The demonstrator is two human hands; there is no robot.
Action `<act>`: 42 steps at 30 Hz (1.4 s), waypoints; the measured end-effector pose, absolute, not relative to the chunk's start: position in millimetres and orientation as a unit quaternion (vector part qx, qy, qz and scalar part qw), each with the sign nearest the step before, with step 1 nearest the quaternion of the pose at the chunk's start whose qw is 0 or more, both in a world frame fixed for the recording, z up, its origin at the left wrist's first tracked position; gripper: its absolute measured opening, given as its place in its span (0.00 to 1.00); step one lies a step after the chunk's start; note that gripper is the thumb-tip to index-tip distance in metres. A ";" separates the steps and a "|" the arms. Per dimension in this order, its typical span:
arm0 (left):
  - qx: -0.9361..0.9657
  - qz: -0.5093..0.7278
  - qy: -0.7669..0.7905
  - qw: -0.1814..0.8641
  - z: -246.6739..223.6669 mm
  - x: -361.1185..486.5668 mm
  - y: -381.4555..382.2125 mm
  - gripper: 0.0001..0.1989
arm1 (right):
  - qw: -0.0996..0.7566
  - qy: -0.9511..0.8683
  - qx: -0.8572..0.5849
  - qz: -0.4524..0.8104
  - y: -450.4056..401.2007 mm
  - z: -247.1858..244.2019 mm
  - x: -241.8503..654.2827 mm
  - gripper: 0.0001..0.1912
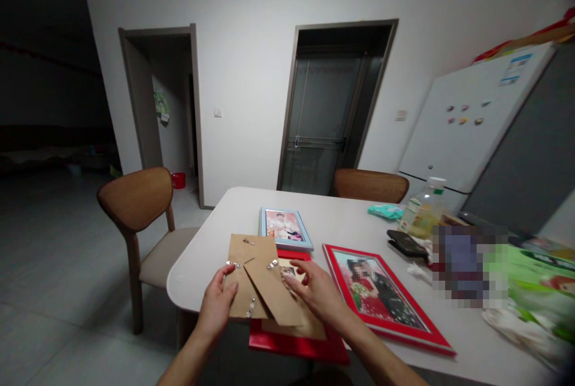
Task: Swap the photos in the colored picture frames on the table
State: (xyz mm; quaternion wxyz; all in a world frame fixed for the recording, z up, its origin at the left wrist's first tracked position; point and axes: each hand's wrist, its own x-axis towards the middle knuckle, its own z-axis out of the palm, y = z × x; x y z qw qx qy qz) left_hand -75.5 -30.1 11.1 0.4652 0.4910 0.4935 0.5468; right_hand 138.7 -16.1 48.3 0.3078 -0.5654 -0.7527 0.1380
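My left hand [218, 297] grips the left edge of a brown photo frame backing board [240, 281], thumb on its face. The board has a slanted stand flap [272, 290] and several small metal clips [272, 264]. Curved fingers of my right hand [314, 290] hover at the board's right side, thumb and forefinger apart, with nothing visible between them. Beneath lies a red picture frame [296, 347] with a beige back, partly covered by the board and my hands. A small dark picture [290, 272] shows in part beside my right fingertips.
A light blue framed photo [284, 227] lies behind the board on the white table [341, 218]. To the right are a red framed photo [381, 296], a black wallet-like item [406, 244], a plastic bottle [422, 212] and a green bag [534, 278]. A wooden chair [139, 206] stands left.
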 end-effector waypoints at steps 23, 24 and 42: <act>0.774 0.378 0.471 0.193 27.9 -6.3 -62.2 0.28 | 0.496 -0.422 -0.508 0.564 -25.9 60.5 158.6 0.40; 0.782 0.384 0.458 0.179 30.1 6.6 -66.0 0.28 | 0.500 -0.423 -0.506 0.562 -26.6 61.4 157.2 0.40; 0.591 0.476 0.615 0.213 10.2 -90.8 -56.7 0.17 | 0.213 -0.672 -0.702 0.104 3.3 11.3 191.1 0.26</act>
